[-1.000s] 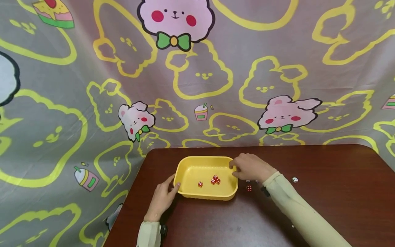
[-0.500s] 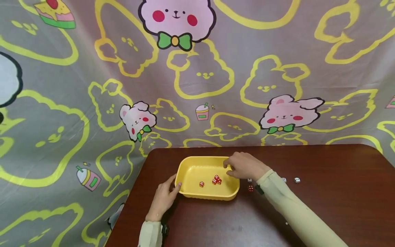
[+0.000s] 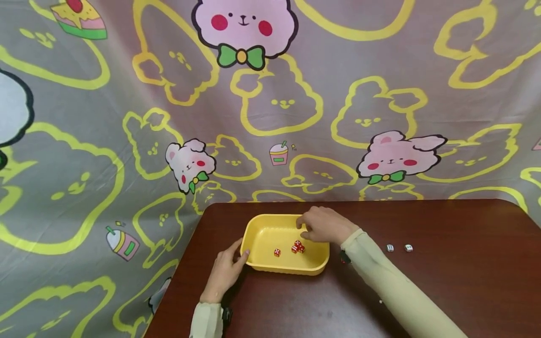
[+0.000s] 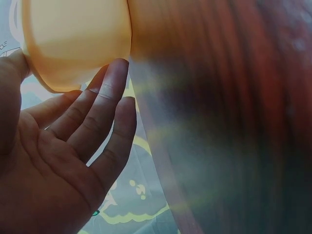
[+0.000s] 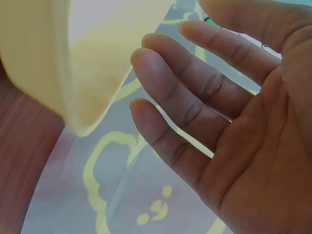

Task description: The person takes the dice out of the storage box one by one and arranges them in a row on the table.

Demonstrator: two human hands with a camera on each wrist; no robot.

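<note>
A shallow yellow tray (image 3: pixel 281 269) stands on the table with several red dice (image 3: pixel 297 247) inside, one of them lying apart to the left. My left hand (image 3: pixel 225 272) grips its left end, thumb over the rim and fingers against the outer wall (image 4: pixel 75 44). Over the tray's right end hovers my right hand (image 3: pixel 327 224). In the right wrist view its fingers (image 5: pixel 161 75) are spread and loosely bent beside the tray wall (image 5: pixel 44 63), with nothing between them. A red die on the table shows only partly behind the right wrist.
Two white dice (image 3: pixel 399 248) lie on the dark wooden table (image 3: pixel 465 263), right of my right forearm. A tiny white speck (image 3: pixel 380 301) shows beside the sleeve. Behind the table's back edge hangs a patterned grey cloth (image 3: pixel 296 117).
My right hand has moved left from the tray's right rim to over its inside. The forearm now covers dice that showed near the wrist and uncovers a second white die. The left hand stays.
</note>
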